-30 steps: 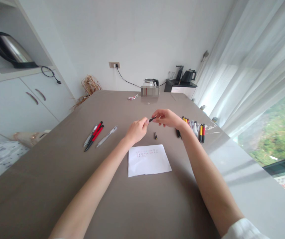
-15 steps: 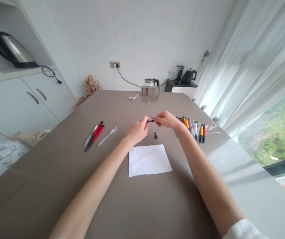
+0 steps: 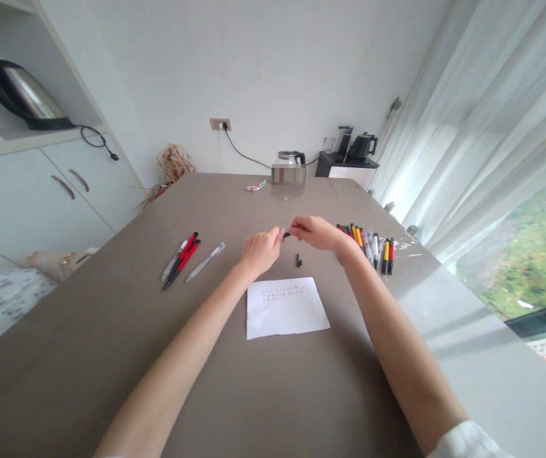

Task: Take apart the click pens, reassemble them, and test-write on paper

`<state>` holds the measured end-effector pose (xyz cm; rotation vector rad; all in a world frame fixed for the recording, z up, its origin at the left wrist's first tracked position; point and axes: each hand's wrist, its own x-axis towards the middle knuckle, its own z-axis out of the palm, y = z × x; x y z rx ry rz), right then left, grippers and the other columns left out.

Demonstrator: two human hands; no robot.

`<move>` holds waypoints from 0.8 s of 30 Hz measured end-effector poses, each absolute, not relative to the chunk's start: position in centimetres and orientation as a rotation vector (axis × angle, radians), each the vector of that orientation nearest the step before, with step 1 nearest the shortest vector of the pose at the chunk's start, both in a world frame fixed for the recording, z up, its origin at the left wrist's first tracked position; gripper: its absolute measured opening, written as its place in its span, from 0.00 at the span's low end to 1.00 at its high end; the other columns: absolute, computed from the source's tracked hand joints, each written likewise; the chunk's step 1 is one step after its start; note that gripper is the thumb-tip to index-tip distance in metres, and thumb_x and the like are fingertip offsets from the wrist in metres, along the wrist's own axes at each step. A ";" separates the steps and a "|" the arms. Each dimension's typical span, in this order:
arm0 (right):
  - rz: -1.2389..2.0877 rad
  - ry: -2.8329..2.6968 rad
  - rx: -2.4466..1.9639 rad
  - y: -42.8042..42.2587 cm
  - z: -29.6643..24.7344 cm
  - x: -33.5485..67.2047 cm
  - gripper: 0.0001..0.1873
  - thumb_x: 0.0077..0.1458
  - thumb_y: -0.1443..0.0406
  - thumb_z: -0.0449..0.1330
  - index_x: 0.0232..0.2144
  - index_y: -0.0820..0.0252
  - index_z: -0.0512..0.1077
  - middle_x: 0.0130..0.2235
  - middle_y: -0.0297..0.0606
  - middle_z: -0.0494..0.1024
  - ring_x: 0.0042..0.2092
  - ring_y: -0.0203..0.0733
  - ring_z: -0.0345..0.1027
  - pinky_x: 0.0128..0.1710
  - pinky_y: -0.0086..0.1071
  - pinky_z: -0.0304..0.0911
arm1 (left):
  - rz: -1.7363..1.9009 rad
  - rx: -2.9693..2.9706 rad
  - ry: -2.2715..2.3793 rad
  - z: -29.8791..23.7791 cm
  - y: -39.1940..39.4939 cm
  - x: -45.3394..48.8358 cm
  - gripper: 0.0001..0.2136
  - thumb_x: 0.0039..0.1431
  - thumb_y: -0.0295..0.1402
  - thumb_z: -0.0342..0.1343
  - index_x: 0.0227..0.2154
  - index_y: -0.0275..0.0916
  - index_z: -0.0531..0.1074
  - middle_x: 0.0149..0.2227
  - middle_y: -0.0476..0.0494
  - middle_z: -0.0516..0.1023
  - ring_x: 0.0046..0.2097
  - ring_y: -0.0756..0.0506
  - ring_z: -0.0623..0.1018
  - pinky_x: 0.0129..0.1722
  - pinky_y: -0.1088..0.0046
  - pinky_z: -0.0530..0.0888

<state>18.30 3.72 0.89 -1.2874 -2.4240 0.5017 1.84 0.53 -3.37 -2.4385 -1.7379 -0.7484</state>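
My left hand (image 3: 262, 250) is closed, thumb and fingers pinching one end of a small black pen part (image 3: 286, 235). From the other side, the fingertips of my right hand (image 3: 315, 233) pinch around it too, hiding most of its length. Below the hands on the table lies a short black piece with a yellow end (image 3: 299, 260), apart from both. Closer to me is a white sheet of paper (image 3: 286, 316) with a few lines of handwriting near its top.
Several red, black and clear pens (image 3: 180, 262) lie at the left, beside a single clear pen (image 3: 206, 261). A row of several pens (image 3: 372, 247) lies right of my right forearm. A glass kettle (image 3: 288, 158) stands at the far edge of the brown table (image 3: 110, 356).
The two hands have drawn slightly closer, and less of the black part shows between them. My right fingers have curled further round it. Everything on the table stays put.
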 end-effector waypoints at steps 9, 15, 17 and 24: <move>0.214 -2.579 -1.304 4.2 0.2 17.9 0.17 0.56 0.63 0.42 0.22 0.62 0.65 0.24 0.37 0.69 0.26 0.34 0.58 0.27 0.26 0.48 | -0.629 -2.450 -1.693 -3.1 0.0 2.2 0.17 0.59 0.39 0.29 0.40 0.40 0.59 0.28 0.44 0.74 0.30 0.44 0.74 0.27 0.71 0.63; 0.430 -2.546 -1.304 4.4 -0.4 17.6 0.21 0.56 0.59 0.40 0.21 0.62 0.65 0.21 0.35 0.67 0.23 0.32 0.55 0.25 0.26 0.48 | -0.506 -2.413 -1.611 -2.7 -0.3 1.9 0.16 0.59 0.38 0.31 0.39 0.38 0.61 0.32 0.39 0.74 0.34 0.43 0.74 0.31 0.70 0.64; 0.514 -2.485 -1.352 4.5 -0.5 17.7 0.24 0.55 0.54 0.39 0.21 0.61 0.66 0.21 0.35 0.67 0.22 0.32 0.56 0.25 0.27 0.49 | -0.510 -2.409 -1.597 -2.7 -0.3 1.7 0.16 0.59 0.38 0.31 0.38 0.38 0.62 0.33 0.39 0.73 0.35 0.43 0.73 0.32 0.70 0.64; 0.460 -2.368 -1.862 5.1 -1.2 18.6 0.28 0.46 0.44 0.46 0.19 0.61 0.67 0.22 0.43 0.71 0.24 0.38 0.64 0.24 0.29 0.54 | -0.827 -2.328 -1.849 -4.0 1.9 0.0 0.14 0.59 0.39 0.33 0.36 0.39 0.61 0.34 0.39 0.73 0.34 0.43 0.73 0.31 0.69 0.64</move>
